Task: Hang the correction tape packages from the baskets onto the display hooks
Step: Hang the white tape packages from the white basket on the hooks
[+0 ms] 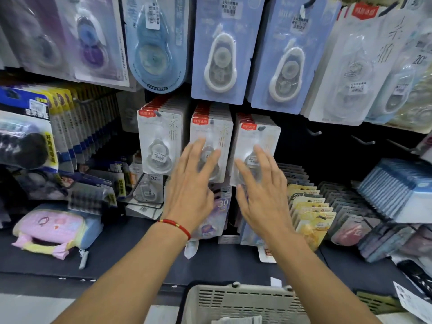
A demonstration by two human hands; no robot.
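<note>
Three stacks of white correction tape packages hang side by side on display hooks: a left stack (157, 141), a middle stack (216, 129) and a right stack (261, 136). My left hand (191, 185), with a red bracelet on the wrist, reaches with spread straight fingers in front of the middle stack. My right hand (261, 190) is spread the same way in front of the right stack. Neither hand holds anything. A grey plastic basket (236, 302) stands below my arms at the bottom edge, with a package partly showing inside.
Larger blue correction tape packages (219, 50) hang on the row above. Several bare hooks (314, 132) stick out to the right of the white stacks. Rows of packaged goods (311, 213) fill the shelf below right. A pink pouch (51, 230) lies at the left.
</note>
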